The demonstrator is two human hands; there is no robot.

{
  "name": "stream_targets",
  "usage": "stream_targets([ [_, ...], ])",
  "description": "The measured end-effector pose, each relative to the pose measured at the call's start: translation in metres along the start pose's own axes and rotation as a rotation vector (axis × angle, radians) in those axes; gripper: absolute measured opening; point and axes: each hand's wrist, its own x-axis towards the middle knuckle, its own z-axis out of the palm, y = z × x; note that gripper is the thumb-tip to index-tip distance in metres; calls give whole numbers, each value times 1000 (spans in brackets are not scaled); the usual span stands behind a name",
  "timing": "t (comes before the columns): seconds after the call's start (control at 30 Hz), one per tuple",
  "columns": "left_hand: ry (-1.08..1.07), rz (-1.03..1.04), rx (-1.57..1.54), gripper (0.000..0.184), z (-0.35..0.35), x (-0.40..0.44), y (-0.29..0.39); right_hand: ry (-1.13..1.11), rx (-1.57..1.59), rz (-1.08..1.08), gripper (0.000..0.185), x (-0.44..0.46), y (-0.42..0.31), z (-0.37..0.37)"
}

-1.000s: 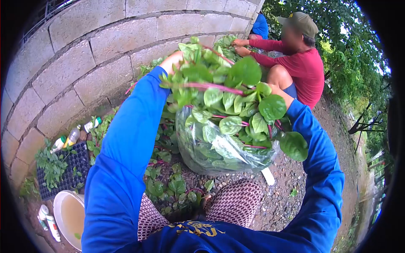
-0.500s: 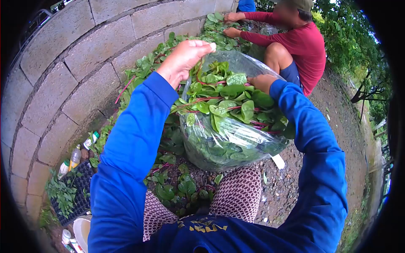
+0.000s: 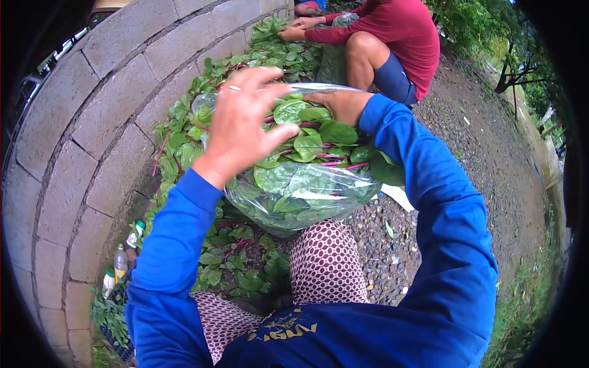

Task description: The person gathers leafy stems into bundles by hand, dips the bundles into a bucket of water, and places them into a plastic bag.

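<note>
A clear plastic bag (image 3: 294,205) bulges with leafy greens (image 3: 308,146) that have round leaves and purple-red stems, just beyond my knees. Over the bag's left side, my left hand (image 3: 245,116) is open, its fingers spread and bent above the greens. My right hand (image 3: 343,105) is at the bag's far right side, against the leaves below the plastic rim. Its thumb side shows, but most of its fingers are hidden among the leaves, so its grip is unclear.
More cut greens (image 3: 276,58) lie in a long heap beside the block wall (image 3: 116,116). Another person in a red shirt (image 3: 402,40) crouches ahead, hands at the heap. Bottles (image 3: 120,262) stand lower left. Gravel (image 3: 386,245) covers the ground at right.
My left hand has let go of what it pinched at the bag's far left edge and come lower with spread fingers. The greens lie lower in the bag. My right hand stays at the bag.
</note>
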Motion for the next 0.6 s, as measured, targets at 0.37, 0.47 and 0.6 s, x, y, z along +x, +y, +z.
stream_targets([
  [0.37,-270,-65,-130,110,87,-2,41,325,536,457,38,-146,34,-28],
  [0.47,-287,-72,-63,104,97,9,40,254,804,505,30,-150,37,16],
  [0.6,-308,-63,-235,89,107,12,34,533,1165,383,23,-148,27,36],
])
